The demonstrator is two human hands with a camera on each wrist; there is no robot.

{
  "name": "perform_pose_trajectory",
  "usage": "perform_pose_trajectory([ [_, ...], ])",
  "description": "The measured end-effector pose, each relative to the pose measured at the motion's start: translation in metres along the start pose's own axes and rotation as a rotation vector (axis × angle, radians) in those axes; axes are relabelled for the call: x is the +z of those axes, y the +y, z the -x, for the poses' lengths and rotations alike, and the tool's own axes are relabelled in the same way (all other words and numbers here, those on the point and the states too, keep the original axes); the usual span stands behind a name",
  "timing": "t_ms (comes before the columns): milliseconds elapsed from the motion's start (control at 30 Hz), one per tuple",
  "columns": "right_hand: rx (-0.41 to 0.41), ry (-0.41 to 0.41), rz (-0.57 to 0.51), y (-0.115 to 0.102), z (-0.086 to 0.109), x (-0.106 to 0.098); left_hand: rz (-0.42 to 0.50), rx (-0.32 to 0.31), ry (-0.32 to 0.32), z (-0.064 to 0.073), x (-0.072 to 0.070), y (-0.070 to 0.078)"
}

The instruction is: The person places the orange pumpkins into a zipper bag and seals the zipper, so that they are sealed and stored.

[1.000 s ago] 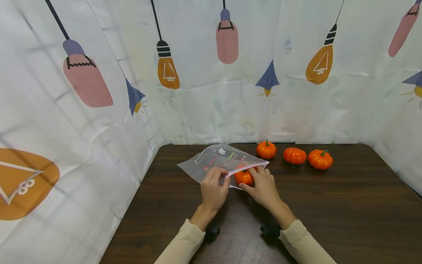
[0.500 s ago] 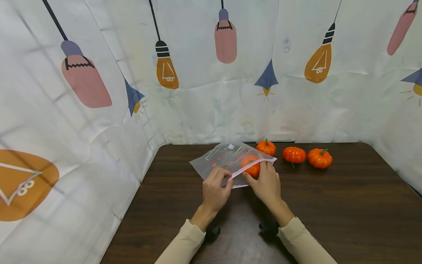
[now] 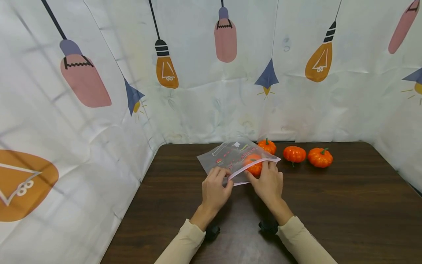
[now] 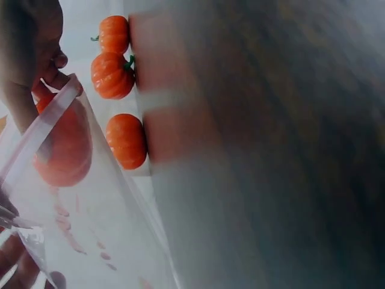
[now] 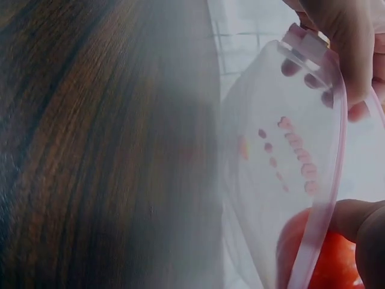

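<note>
A clear zip bag (image 3: 224, 154) with pink trim at its mouth and small printed pictures lies slanted between my hands. My left hand (image 3: 214, 189) pinches the mouth's edge on the left; in the right wrist view its thumb and fingers (image 5: 352, 54) press on the zip strip. Inside the bag's opening is a small orange toy pumpkin (image 3: 254, 169), seen through the film in the left wrist view. My right hand (image 3: 271, 185) reaches into the mouth and grips this pumpkin, thumb (image 5: 355, 220) on its near side; the other fingertips are partly hidden by the bag.
Behind the bag's right corner stands another pumpkin (image 3: 267, 146), partly overlapped by the film. Two more pumpkins, one lying on its side (image 3: 294, 154) and one upright (image 3: 320, 158), sit farther right on the dark wooden table (image 3: 346, 205). A printed curtain (image 3: 204, 110) borders the back.
The pumpkin and right hand have moved right and away, deeper into the bag. The bag has shifted right with them, its corner now overlapping the pumpkin behind. The left hand keeps its pinch.
</note>
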State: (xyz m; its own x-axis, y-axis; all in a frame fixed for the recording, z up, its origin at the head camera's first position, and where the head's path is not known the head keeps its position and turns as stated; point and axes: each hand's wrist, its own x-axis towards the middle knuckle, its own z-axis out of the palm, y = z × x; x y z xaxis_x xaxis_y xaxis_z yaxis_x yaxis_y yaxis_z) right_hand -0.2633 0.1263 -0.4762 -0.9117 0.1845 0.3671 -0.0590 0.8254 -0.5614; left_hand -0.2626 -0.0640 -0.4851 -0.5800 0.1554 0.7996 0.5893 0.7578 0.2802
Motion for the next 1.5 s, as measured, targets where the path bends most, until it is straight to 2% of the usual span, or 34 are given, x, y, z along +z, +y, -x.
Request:
perform_pose_trajectory([
  [267, -0.034, -0.068, -0.033, -0.001, 0.002, 0.006, 0.011, 0.061, -0.036, 0.001, 0.0, 0.002],
  [500, -0.017, -0.066, -0.029, 0.001, 0.001, 0.009, 0.042, 0.091, -0.033, 0.0, -0.001, 0.003],
  [733, -0.052, -0.053, -0.02, 0.003, 0.003, 0.01, 0.04, 0.078, -0.026, -0.001, -0.003, 0.001],
  [967, -0.038, -0.08, -0.009, 0.005, 0.001, 0.008, 0.045, 0.06, -0.027, -0.003, -0.003, 0.0],
  [1300, -0.098, -0.116, -0.08, 0.008, -0.001, 0.006, 0.036, 0.05, -0.027, -0.002, -0.002, -0.001],
  [1400, -0.122, -0.157, -0.096, 0.009, -0.002, 0.002, 0.037, 0.057, -0.023, -0.002, -0.002, -0.001],
  [1500, -0.181, -0.266, -0.138, 0.012, -0.005, -0.007, 0.034, 0.061, -0.018, -0.003, -0.003, -0.001],
])
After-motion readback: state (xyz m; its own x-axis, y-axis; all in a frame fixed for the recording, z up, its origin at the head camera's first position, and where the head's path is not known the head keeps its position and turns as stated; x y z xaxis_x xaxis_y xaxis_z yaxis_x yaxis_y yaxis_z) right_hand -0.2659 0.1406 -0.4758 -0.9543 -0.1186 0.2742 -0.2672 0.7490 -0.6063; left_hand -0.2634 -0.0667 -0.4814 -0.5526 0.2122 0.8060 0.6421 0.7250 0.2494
